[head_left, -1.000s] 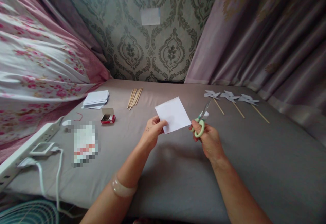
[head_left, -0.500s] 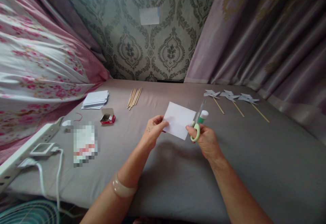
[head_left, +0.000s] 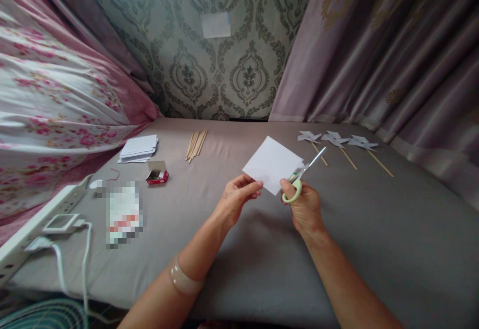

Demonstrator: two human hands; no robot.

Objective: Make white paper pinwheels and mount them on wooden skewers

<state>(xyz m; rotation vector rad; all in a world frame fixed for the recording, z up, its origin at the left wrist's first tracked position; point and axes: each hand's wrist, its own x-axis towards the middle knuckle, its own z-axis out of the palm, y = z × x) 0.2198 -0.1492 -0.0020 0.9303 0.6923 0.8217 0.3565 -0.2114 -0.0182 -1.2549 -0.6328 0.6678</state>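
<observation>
My left hand [head_left: 235, 200] pinches the lower left edge of a white square of paper [head_left: 271, 163] held above the grey cloth. My right hand [head_left: 305, 204] grips green-handled scissors [head_left: 299, 178] at the paper's right corner. Their blades point up and to the right, slightly apart, at the paper's edge.
Three white paper pinwheels on sticks [head_left: 337, 142] lie at the back right. A bundle of wooden sticks [head_left: 196, 144], a stack of white paper [head_left: 138, 148] and a small red box of pins [head_left: 156, 173] lie at the back left. A power strip with a charger [head_left: 56, 214] runs along the left edge.
The paper has been turned and shifted right, now with a corner up. My right hand brought the scissors onto its right corner, blades swinging from upright to up-right.
</observation>
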